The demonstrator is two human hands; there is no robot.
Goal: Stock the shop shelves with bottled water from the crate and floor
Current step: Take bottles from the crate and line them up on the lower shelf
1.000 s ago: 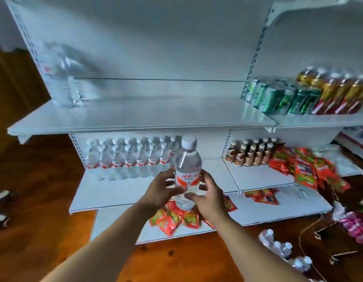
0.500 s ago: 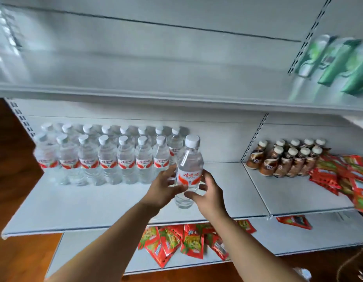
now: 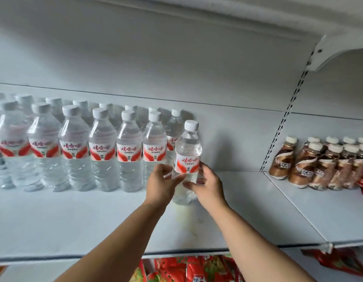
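Clear plastic with a white cap and a red-and-white label: that is the water bottle (image 3: 187,159) I am watching, and I place everything else by it. It stands upright over the white shelf (image 3: 95,220). Its base is down at the shelf surface, though I cannot tell from my feed whether it rests there or hangs just above.

Both hands hold it. The left hand (image 3: 162,184) curls its fingers against the bottle's left side just under the label. The right hand (image 3: 207,186) wraps thumb and fingers round the bottle's right side at the same height. Both bare forearms reach in from below the bottle.

Just left of the bottle stand the stocked water bottles (image 3: 74,147) in two rows, front and back, all upright with labels facing me. The nearest one is just beside the held bottle.

Well to the right of the bottle, past a slotted upright (image 3: 284,110), brown coffee bottles (image 3: 319,163) stand grouped on the neighbouring shelf section. Below the bottle, under the shelf edge, red snack packets (image 3: 186,269) show on a lower level.
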